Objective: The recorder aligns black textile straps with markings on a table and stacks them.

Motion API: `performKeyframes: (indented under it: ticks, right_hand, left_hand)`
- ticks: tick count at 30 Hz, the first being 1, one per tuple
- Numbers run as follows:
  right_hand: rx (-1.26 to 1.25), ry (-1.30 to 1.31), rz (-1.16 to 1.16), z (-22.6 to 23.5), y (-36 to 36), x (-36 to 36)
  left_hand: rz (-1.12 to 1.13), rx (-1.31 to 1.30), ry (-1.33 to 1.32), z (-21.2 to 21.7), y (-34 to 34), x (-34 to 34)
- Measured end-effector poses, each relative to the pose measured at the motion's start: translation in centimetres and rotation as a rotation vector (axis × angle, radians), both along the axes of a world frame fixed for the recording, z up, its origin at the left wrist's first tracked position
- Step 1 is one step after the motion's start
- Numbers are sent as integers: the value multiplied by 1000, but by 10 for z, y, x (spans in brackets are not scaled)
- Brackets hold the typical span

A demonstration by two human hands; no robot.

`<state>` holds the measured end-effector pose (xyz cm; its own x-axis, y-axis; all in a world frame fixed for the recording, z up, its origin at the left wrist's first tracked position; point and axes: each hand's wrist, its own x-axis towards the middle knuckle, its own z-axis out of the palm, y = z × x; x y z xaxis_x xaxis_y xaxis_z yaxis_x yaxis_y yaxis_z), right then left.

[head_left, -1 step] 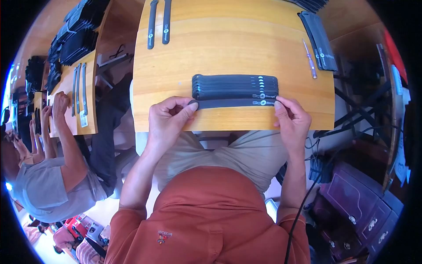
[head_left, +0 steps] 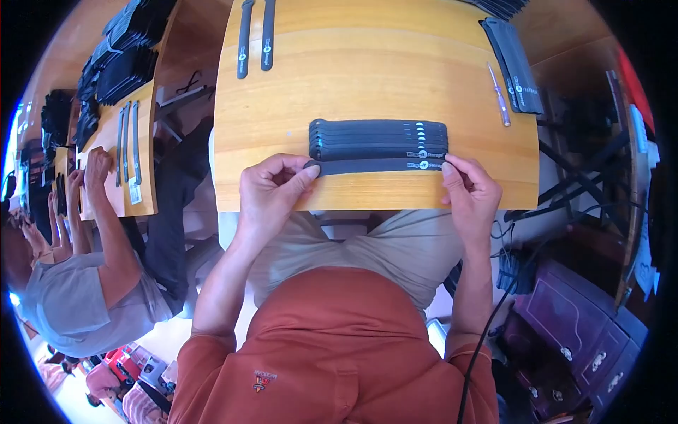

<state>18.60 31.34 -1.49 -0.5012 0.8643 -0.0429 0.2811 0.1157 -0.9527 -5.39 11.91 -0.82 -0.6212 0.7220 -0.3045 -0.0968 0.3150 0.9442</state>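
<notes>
A black printed strap (head_left: 367, 167) is stretched straight between my two hands, close to the front edge of the wooden table (head_left: 339, 192). My left hand (head_left: 274, 189) pinches its rounded left end between thumb and fingers. At the printed right end, my right hand (head_left: 472, 185) has a similar pinch. Just beyond the held strap lies a row of overlapping black straps (head_left: 374, 136), their light round marks lined up toward the right. The row's near edge almost meets the held strap.
Two single straps (head_left: 267, 42) lie at the far left. On the right are a screwdriver with a clear purple handle (head_left: 503, 109) and a stack of black straps (head_left: 519, 71). A co-worker (head_left: 92, 290) sits at a neighbouring table on the left. A dark cable (head_left: 483, 336) hangs past my right arm.
</notes>
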Motion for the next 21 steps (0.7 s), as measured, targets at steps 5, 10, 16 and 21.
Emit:
performKeyframes:
  ticks: [5, 10, 16, 21]
  right_hand:
    - [-26, -3, -34, -7, 2, 1]
    - [49, -48, -25, -1, 3, -2]
    - [111, -61, -23, -3, 6, -4]
    - [101, -89, -43, -3, 6, -7]
  left_hand:
    - [16, -20, 5, 1, 3, 1]
    - [31, -51, 19, 2, 7, -1]
    - [14, -85, 36, 3, 13, -3]
    - [31, -123, 54, 5, 17, -4]
